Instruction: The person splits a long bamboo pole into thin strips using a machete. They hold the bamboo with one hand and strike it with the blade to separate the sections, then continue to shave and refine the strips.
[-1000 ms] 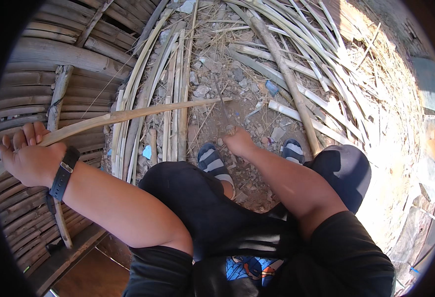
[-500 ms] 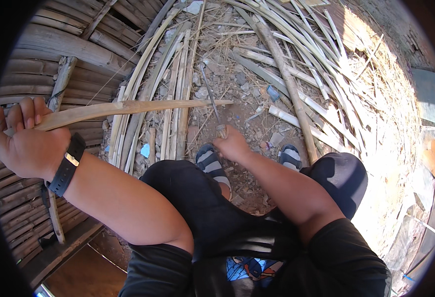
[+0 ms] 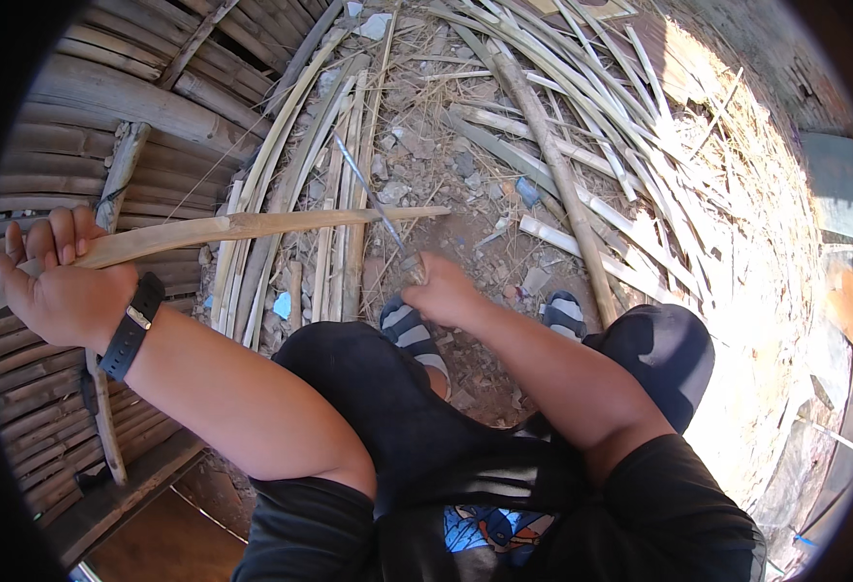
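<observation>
My left hand (image 3: 65, 279), out at the far left with a dark watch on its wrist, is closed around one end of a long pale bamboo strip (image 3: 281, 222). The strip runs across to the right and tapers to a thin tip above the ground. Low in the middle, my right hand (image 3: 446, 291) grips the short handle of a long narrow-bladed knife (image 3: 368, 194). Its blade slants up and left and crosses the strip near the tapered end. Whether blade and strip touch, I cannot tell.
Split bamboo strips (image 3: 630, 126) lie heaped at the upper right beside a round pole (image 3: 557, 155). More strips (image 3: 281, 175) lie left of centre. A bamboo slat wall (image 3: 63, 179) stands at left. My sandalled feet (image 3: 412, 330) rest on rubble-strewn ground.
The knife blade has swung left, and its tip now lies farther left along the strip. My right hand has shifted slightly left. My left hand keeps hold of the strip.
</observation>
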Tool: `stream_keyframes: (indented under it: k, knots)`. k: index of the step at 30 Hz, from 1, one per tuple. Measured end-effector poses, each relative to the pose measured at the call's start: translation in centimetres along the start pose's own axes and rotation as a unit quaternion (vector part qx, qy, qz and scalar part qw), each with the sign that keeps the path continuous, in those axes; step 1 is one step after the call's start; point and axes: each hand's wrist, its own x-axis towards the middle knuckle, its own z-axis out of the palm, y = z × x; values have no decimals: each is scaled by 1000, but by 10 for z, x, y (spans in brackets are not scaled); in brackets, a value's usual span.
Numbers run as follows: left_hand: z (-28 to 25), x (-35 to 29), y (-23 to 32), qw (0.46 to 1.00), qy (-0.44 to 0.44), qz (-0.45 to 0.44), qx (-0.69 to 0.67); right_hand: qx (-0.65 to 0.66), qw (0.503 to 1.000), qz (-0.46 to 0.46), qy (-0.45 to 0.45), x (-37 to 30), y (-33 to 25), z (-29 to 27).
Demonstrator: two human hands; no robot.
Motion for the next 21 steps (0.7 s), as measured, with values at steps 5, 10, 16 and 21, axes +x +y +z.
stream_keyframes:
  k: [5, 10, 16, 21]
  knots:
    - [-14, 12, -2, 989, -102, -46, -94, 5, 983, -182, -31, -13, -47, 20]
    - [-19, 11, -2, 983, -115, -50, -133, -15, 1000, -7, 14, 8, 34, 2]
    - [-22, 17, -5, 975, -159, -45, -151, 74, 993, 40, -85, -8, -24, -6]
    - [-16, 19, -2, 963, -190, -62, -178, -17, 992, -124, -2, -4, -24, 9]
